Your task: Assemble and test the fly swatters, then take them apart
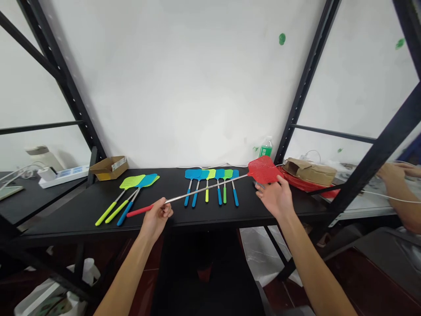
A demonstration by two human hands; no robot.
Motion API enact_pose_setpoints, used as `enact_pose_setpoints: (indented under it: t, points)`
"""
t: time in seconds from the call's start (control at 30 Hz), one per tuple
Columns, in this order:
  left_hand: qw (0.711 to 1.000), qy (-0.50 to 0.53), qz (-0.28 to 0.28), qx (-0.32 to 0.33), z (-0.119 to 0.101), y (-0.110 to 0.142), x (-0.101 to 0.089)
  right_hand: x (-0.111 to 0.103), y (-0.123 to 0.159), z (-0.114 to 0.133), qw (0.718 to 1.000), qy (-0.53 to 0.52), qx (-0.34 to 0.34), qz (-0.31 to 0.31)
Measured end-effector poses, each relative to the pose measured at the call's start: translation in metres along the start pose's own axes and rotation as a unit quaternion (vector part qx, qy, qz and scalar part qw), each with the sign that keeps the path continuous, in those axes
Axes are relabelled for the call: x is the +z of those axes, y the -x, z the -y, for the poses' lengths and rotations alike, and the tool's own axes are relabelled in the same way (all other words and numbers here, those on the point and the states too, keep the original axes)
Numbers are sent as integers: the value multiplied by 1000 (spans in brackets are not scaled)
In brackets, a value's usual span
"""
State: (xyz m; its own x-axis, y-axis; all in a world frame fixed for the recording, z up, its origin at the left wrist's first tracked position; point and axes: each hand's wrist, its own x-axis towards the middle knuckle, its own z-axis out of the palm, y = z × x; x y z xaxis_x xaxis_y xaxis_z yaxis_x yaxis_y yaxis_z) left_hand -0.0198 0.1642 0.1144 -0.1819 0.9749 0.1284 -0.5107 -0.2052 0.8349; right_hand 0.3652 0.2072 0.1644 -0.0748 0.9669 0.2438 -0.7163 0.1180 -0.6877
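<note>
A red fly swatter [264, 170], its metal shaft drawn out long, is held slantwise above the black tabletop. My left hand [155, 218] is closed round the swatter where the red grip meets the shaft. At the other end, my right hand [276, 197] holds the lower edge of the mesh head, palm turned up. Behind the shaft lies a row of several shorter swatters in blue, yellow and green, such as a yellow swatter [207, 188]. To the left, several longer ones overlap at their heads, among them a blue-handled swatter [127, 210].
An open cardboard box [110, 168] sits at the back left, near a white power strip [69, 175]. A green-labelled bottle [266, 147] stands at the back right. Black rack posts [307, 74] rise at both sides. Another person's arm [399, 188] shows at far right.
</note>
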Motion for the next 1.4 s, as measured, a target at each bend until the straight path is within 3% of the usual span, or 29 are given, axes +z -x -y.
enact_pose_setpoints:
  t: [0.2,0.4,0.6,0.77,0.87,1.0,1.2,1.3,1.4]
  points:
    - [1000,4,21,0,3,-1,-2,-24,7,45,987,144,-43,-58]
    - [999,-30,34,18,6,-3,-3,-36,21,61,966,255,43,-5]
    - [1000,-23,12,13,4,-6,-6,-44,17,59,964,262,53,5]
    - [998,-15,-38,47,-9,-9,-14,-73,8,64,966,247,0,-74]
    - [994,-100,-14,31,-20,-7,-18,-84,7,69,965,244,-9,-97]
    - [962,-267,59,12,-35,1,-14,-84,10,72,962,244,-19,-117]
    - [846,-511,151,8,-57,16,1,-80,8,71,963,230,-8,-137]
    - [823,-543,166,15,-59,19,6,-78,9,71,961,245,-2,-130]
    - [818,-552,155,42,-55,19,8,-75,13,73,960,255,7,-116]
